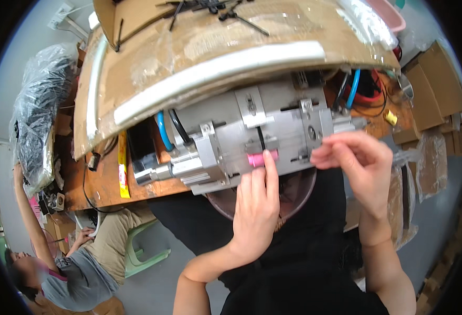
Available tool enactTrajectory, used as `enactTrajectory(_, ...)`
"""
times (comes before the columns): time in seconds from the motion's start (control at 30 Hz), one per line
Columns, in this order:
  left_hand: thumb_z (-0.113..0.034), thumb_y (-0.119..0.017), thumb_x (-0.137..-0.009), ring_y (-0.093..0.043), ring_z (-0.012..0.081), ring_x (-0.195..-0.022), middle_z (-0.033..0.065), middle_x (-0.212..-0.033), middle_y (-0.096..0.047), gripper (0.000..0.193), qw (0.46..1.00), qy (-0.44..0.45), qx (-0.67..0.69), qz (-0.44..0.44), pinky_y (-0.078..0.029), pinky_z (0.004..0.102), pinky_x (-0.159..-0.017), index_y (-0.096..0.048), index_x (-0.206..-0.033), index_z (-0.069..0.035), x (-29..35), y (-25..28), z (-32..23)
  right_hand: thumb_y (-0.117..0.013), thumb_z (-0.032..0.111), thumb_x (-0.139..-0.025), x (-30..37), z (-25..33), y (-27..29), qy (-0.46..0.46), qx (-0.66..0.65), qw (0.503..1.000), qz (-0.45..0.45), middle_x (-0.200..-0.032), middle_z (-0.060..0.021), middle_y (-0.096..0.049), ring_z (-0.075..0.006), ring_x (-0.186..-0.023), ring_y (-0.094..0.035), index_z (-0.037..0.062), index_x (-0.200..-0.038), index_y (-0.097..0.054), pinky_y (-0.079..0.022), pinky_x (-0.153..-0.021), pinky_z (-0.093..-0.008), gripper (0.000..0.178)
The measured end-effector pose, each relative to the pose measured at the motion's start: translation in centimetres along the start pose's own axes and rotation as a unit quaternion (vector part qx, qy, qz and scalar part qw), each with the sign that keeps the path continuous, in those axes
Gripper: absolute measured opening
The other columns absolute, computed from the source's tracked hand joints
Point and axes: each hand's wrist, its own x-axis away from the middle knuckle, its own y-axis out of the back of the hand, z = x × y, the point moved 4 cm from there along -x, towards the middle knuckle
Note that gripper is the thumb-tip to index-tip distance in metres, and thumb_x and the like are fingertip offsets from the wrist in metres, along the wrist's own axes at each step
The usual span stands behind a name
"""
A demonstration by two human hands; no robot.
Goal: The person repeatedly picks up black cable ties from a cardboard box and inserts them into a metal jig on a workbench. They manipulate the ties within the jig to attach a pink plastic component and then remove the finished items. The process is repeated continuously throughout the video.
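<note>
Cardboard (215,47) overhanging fixture (289,128), gap between hands (257,210) (365,168)

Pink cylindrical piece (254,160) on a grey metal fixture (289,126).
Near centre, the piece lies sideways, right end slightly higher in frame, below a thin black rod (261,137).

Pale wall (37,35), grey floor (155,289), green stool (132,256).

The left fingers (271,176) touch a pink piece (255,159).
</note>
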Motion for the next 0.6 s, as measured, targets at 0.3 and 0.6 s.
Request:
enactTrajectory(0.3,0.005,-0.061,-0.074,-0.052,0.0246,-0.086,0.0124,-0.098,-0.051,0.069,0.988,-0.065,0.132,0.036,-0.047,0.0342,-0.081,-0.04,-0.14,0.005,-3.3,4.7,2.5,-0.063,0.0,-0.088,-6.5,3.4,-1.1,0.178,0.191,0.965,0.006,-0.086,-0.0104,-0.071,-0.0152,-0.078,-0.069,-0.0023,-0.099,-0.068,-0.054,-0.064,-0.0276,0.012)
enactTrajectory(0.6,-0.003,-0.061,-0.086,-0.061,0.0347,-0.084,0.019,-0.09,-0.064,0.024,0.977,-0.054,-0.045,-0.202,-0.047,0.043,-0.075,-0.064,-0.11,-0.002,-27.5,7.8,19.1,-0.063,0.006,-0.084,-29.3,2.9,-8.2,0.316,0.563,0.753,0.126,-0.09,-0.0165,-0.068,-0.0342,-0.086,-0.065,0.001,-0.103,-0.067,-0.051,-0.077,-0.0405,0.02)
